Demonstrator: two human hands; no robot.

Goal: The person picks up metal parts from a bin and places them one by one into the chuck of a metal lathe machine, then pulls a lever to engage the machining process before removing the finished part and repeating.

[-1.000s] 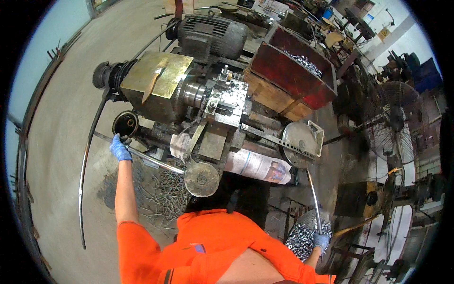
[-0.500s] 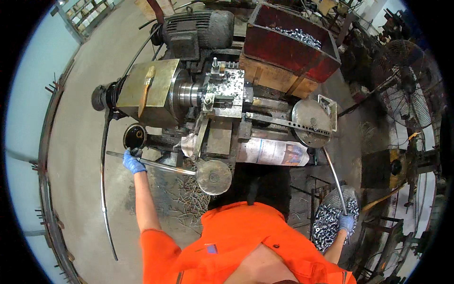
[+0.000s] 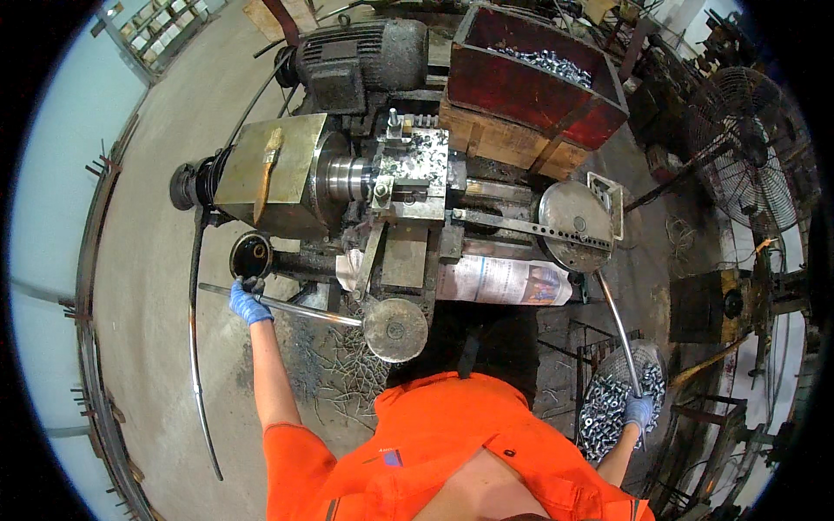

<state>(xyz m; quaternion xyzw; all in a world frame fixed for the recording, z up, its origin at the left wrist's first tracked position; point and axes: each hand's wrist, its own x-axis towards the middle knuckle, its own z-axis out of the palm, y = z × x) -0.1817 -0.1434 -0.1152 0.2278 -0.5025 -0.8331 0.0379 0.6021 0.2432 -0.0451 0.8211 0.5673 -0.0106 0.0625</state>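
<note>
In a blue glove, my left hand (image 3: 249,301) is closed round a long steel lever (image 3: 311,312) that runs to a round metal disc (image 3: 395,330) at the front of a small lathe-like machine. Just beyond that hand is a dark round cup (image 3: 252,256) with a ring visible inside it. Far to the right, my gloved right hand (image 3: 638,410) grips the lower part of another steel lever (image 3: 618,325), which leads up to a larger round plate (image 3: 575,224). Between the two levers sit the shiny spindle (image 3: 349,178) and the tool slide (image 3: 415,169), speckled with metal chips.
A mesh basket of metal parts (image 3: 608,415) lies under my right hand. Behind the machine are a motor (image 3: 365,56) and a red bin (image 3: 530,91) with more parts. A brush (image 3: 268,174) lies on the headstock cover. A fan (image 3: 747,148) stands right; shavings (image 3: 347,365) litter the floor.
The whole view has shifted very slightly. Both hands keep hold of their levers, with no clear movement of either lever.
</note>
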